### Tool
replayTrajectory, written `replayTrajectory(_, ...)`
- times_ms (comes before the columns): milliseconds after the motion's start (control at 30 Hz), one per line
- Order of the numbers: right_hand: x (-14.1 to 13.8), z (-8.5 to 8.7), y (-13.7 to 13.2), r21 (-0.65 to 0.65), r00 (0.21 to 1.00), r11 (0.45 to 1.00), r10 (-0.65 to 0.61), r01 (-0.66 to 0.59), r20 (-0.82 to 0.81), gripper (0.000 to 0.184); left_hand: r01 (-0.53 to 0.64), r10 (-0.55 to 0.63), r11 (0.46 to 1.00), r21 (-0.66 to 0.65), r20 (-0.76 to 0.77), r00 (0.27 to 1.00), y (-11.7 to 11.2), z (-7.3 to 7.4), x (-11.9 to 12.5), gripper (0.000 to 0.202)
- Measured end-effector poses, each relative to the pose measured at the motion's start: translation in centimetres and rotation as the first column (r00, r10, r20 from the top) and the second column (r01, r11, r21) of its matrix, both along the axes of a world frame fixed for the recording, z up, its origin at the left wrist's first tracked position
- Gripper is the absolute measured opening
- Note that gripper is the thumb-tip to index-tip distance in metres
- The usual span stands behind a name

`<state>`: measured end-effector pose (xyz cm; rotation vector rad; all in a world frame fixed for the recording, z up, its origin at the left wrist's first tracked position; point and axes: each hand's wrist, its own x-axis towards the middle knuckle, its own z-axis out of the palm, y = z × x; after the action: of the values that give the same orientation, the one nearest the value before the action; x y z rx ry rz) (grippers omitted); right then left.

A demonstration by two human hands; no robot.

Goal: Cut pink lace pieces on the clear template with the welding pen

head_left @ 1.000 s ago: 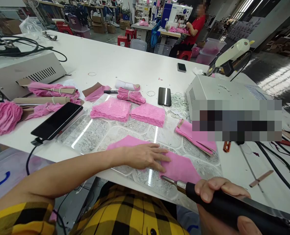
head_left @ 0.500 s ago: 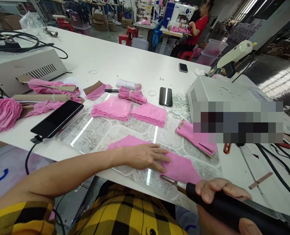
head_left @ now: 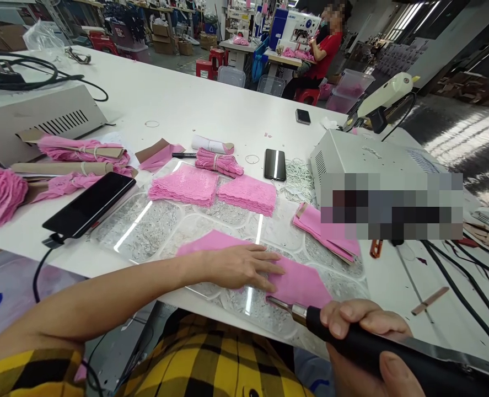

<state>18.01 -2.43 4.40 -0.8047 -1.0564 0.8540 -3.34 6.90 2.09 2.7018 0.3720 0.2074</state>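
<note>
My left hand (head_left: 242,267) lies flat with its fingers spread, pressing on a pink piece of fabric (head_left: 302,282). The forearm and hand cover the middle of that fabric. Under it is a clear patterned mat (head_left: 172,242). My right hand (head_left: 364,331) is wrapped round the black handle of a handheld tool (head_left: 322,322) with a narrow metal tip. That tip rests at the fabric's near edge, just below my left fingertips; whether it touches the cloth is hard to tell. Beyond the hand lie two stacks of pink lace-like pieces (head_left: 184,186).
To the right are folded pink fabric (head_left: 322,229) and a grey vented box (head_left: 352,154). A phone (head_left: 274,164) lies beside tangled white strings (head_left: 299,179). At left are a cabled black phone (head_left: 90,203) and pink bundles (head_left: 0,198). A person in red (head_left: 329,55) sits at a sewing machine.
The whole view has shifted slightly left. My left hand stays flat on the pink fabric, and the tool tip stays by its near edge. The person in the background has raised a hand.
</note>
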Motion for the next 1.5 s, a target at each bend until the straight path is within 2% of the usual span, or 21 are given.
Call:
replayTrajectory(133, 0.0, 0.0, -0.1, -0.002, 1.0, 1.0, -0.026, 0.026, -0.005, 0.017, -0.048, 0.048, 0.999, -0.001, 0.035, 0.998, 0.0, 0.7, -1.1, 0.046)
replayTrajectory(267, -0.3, 0.1, -0.1, -0.022, 0.994, 0.996, -0.085, 0.084, -0.062, 0.019, -0.145, 0.144, 0.989, 0.008, 0.078, 0.987, -1.0, 1.7, -3.9, 0.034)
replayTrajectory(400, -0.9, 0.1, 0.0, 0.009, 0.999, 1.0, 0.016, -0.016, -0.037, 0.021, -0.197, 0.196, 0.98, 0.016, 0.033, 0.98, -2.6, 1.6, -7.0, 0.035)
replayTrajectory(500, -1.5, 0.0, 0.2, -0.018, 0.997, 0.998, 0.067, -0.068, -0.046, 0.022, -0.224, 0.225, 0.974, 0.042, -0.012, 0.974, -3.4, 0.9, -8.3, 0.038)
replayTrajectory(633, -2.3, -0.1, 0.3, -0.006, 0.991, 0.993, 0.118, -0.118, -0.068, 0.023, -0.209, 0.217, 0.973, 0.097, -0.07, 0.974, -4.0, 0.2, -8.6, 0.045)
replayTrajectory(900, -2.5, -0.3, 0.4, 0.042, 0.969, 0.969, 0.244, -0.242, -0.038, 0.024, -0.206, 0.212, 0.969, 0.134, -0.034, 0.977, -4.1, -0.3, -8.9, 0.042)
replayTrajectory(1267, -2.8, -0.1, 0.7, 0.06, 0.961, 0.96, 0.275, -0.272, -0.043, 0.024, -0.208, 0.21, 0.963, 0.169, 0.004, 0.978, -4.3, -1.2, -8.9, 0.042)
replayTrajectory(1500, -3.5, -0.2, 0.6, 0.016, 0.954, 0.96, 0.281, -0.281, -0.102, 0.022, -0.192, 0.204, 0.956, 0.223, -0.032, 0.978, -4.4, -1.5, -8.9, 0.044)
